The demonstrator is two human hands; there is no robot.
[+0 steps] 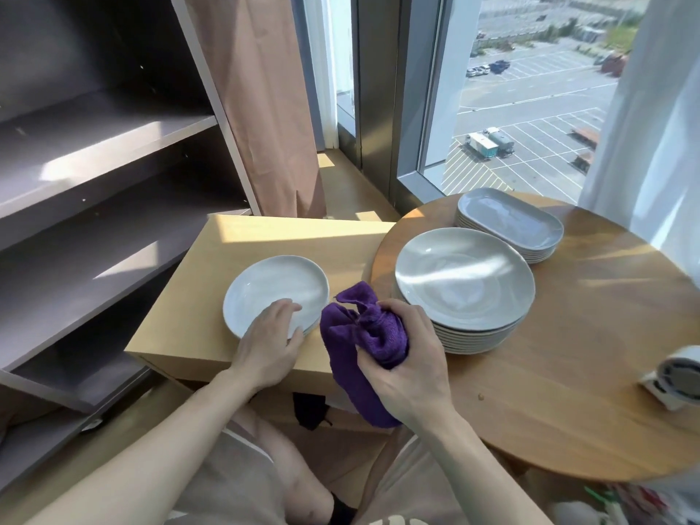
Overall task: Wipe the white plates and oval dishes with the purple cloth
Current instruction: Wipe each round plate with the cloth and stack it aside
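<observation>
Two bare arms reach forward, one hand flat, one clenched.
The left hand (271,341) lies palm down, its fingers (282,308) relaxed and slightly spread over the near rim of a plate (272,293), the thumb out to the side. The right hand (411,367), just beside it and apart from it, has its back turned up and its fingers curled tight round a bunched cloth (363,342), which bulges out ahead of those fingers and hangs below the fist. Both forearms are bare.

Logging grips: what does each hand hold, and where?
The right hand grips the purple cloth round its bunched middle; the left hand only rests on the near rim of the white plate.
</observation>
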